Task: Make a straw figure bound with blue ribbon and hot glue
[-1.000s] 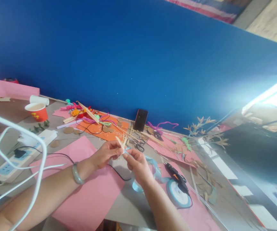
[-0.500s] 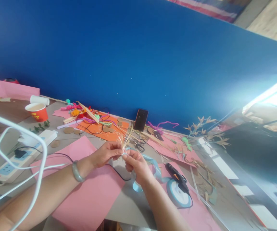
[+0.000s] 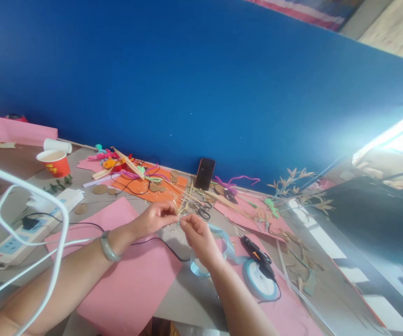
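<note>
My left hand [image 3: 157,218], a pale green bangle on its wrist, is closed in a pinch on thin dry straw stalks [image 3: 175,204], mostly hidden by the fingers. Close against it, the fingertips of my right hand [image 3: 199,235] pinch what looks like the end of a light blue ribbon [image 3: 228,247]. The ribbon loops out behind and below this hand towards its white spool [image 3: 261,281]. Both hands are held above the table, fingertips almost meeting. Exactly what lies between them is too small to make out.
A black glue gun [image 3: 257,255] lies by the spool. Scissors [image 3: 204,213] and a propped phone [image 3: 204,173] are behind my hands. At left stand a power strip [image 3: 35,228], a white cable [image 3: 63,224] and a red paper cup [image 3: 57,164]. Pink paper [image 3: 131,284] covers the front.
My fingertips have drawn slightly apart, and my left hand has tilted a little. Less of the straw shows above the fingers, and the ribbon loop below my right hand has shifted.
</note>
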`<state>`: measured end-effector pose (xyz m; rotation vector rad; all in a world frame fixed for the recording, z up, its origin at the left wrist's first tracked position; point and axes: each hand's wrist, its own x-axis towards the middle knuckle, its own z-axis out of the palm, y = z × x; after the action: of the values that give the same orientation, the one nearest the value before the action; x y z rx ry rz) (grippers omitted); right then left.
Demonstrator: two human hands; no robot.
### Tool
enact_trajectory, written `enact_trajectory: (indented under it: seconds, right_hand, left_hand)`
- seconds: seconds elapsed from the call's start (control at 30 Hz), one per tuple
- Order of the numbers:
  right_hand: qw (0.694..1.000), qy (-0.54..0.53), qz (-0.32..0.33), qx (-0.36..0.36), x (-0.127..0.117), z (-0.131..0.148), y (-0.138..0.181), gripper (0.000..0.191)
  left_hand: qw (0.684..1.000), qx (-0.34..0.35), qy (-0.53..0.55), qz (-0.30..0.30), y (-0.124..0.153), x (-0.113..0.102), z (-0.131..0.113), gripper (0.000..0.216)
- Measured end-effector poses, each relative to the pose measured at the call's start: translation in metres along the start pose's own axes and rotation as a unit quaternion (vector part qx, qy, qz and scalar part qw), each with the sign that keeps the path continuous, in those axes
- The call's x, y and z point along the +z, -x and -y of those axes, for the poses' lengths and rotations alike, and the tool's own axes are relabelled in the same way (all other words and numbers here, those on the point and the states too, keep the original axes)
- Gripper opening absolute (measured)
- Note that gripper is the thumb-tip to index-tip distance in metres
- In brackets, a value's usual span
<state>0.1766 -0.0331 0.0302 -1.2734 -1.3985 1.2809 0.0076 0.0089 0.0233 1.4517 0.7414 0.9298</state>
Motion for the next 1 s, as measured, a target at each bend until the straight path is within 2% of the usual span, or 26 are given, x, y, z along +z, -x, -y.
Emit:
enact_trajectory:
  seconds: [0.17, 0.4, 0.57, 0.7, 0.83, 1.0]
  right_hand:
    - [0.999, 0.03, -0.004, -0.017, -0.004, -0.004, -0.005, 0.025]
    - [0.994, 0.105, 0.027, -0.024, -0.016, 0.001, -0.009, 0.029]
    - [0.993, 0.105, 0.043, -0.006, -0.019, -0.002, -0.012, 0.034]
    - [0.992, 0.11, 0.053, -0.037, -0.023, -0.005, -0.014, 0.015]
    - [0.99, 0.119, 0.058, -0.049, -0.024, -0.005, -0.013, 0.02]
    - [0.985, 0.158, 0.041, -0.054, -0.025, -0.002, -0.012, 0.018]
  left_hand:
    - [0.998, 0.027, -0.037, -0.031, -0.001, 0.002, 0.003, 0.016]
    - [0.999, 0.007, -0.034, -0.008, -0.004, -0.002, 0.011, 0.017]
    - [0.999, 0.015, -0.031, -0.008, -0.004, -0.001, 0.01, 0.016]
    - [0.999, 0.008, -0.045, -0.013, -0.004, 0.002, 0.009, 0.017]
    - [0.997, -0.003, -0.074, -0.003, -0.003, 0.002, 0.008, 0.015]
    - [0.996, -0.008, -0.085, 0.014, 0.0, 0.003, 0.01, 0.015]
